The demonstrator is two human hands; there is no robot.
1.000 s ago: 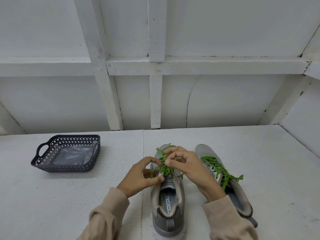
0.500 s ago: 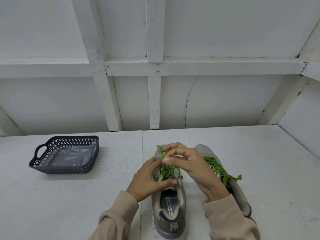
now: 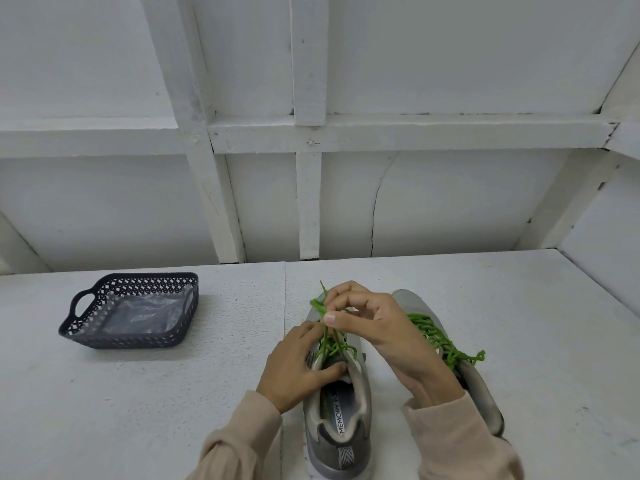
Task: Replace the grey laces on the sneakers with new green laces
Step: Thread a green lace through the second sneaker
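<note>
While the left grey sneaker (image 3: 341,427) with its pale lining stands on the white tabletop (image 3: 173,393), heel on the near side, both hands are at its top. The right hand (image 3: 377,327) is up over the shoe. Its thumb and fingers pinch a thin green lace (image 3: 332,344) and hold it up tight, and the tip of the lace pokes out on the far side of the fingers. Lower down, the same lace crosses back and forth over the tongue.

The left hand (image 3: 294,368) grips the left grey sneaker at its side. Its fingers curl in by the crossings and its thumb presses on the edge of the tongue.

Inside the shoe a white strip (image 3: 341,415) reads "MEMORY FO"; the rest cannot be read.

The right grey sneaker (image 3: 481,386) stands just beside it, partly behind the right wrist. A second green lace (image 3: 440,337) is threaded through it, and its loose ends hang to the right.

Well apart on the left sits a dark blue plastic basket (image 3: 138,341) full of little holes, with a clear plastic bag (image 3: 138,313) inside.
</note>
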